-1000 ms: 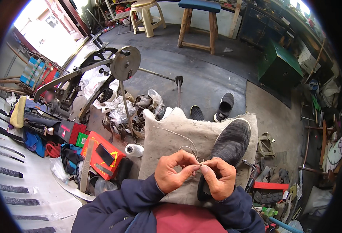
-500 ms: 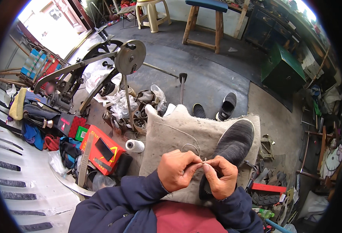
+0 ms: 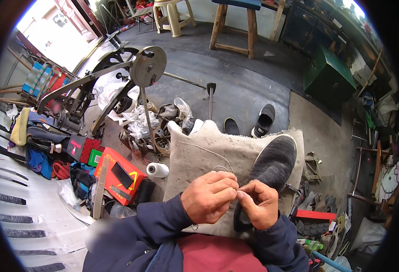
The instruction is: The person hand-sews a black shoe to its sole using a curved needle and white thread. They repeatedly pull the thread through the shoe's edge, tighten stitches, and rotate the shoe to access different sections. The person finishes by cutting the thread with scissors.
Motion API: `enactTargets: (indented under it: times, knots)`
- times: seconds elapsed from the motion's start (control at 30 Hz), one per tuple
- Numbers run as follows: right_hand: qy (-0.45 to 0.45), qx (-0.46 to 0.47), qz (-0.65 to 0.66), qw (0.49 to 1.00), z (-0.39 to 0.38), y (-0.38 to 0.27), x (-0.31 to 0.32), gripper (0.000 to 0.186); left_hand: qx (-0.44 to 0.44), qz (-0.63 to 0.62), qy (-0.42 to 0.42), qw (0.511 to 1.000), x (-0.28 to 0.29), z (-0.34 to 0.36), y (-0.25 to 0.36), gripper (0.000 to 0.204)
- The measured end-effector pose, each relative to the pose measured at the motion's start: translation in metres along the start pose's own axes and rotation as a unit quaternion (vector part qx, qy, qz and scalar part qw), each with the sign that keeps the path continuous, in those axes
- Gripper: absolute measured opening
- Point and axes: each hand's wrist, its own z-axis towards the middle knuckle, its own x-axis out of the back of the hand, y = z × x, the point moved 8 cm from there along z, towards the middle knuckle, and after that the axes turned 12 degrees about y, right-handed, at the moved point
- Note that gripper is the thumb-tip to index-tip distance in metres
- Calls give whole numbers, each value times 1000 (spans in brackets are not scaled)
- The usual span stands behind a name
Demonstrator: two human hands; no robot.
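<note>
My left hand and my right hand meet fingertip to fingertip over my lap, both closed in a pinch on a thin pale thread. The thread loops away from the fingers across a stained beige cloth spread over my lap. A dark grey knitted shoe with a pale sole edge lies on the cloth, partly under my right hand, its toe pointing away from me. Whatever sits right between the fingertips is too small to make out.
A white thread cone stands left of the cloth beside a red box bearing a phone. A metal hand-cranked machine rises at far left. Beyond the cloth rests another dark shoe; scraps and tools lie right.
My left hand has turned, with its knuckles more toward me and its fingers folded over. The pinch stays nearly in place. The view has shifted slightly.
</note>
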Motion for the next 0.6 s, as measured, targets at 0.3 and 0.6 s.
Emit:
enactTargets:
  times: [0.3, 0.6]
  knots:
    - [3, 76, -84, 994, -4, -16, -2, 8, 269, -199, -40, 942, -6, -20, -31, 11]
    - [-8, -115, 95, 989, -3, 2, 0, 7, 298, -198, -54, 932, -16, -26, -35, 10]
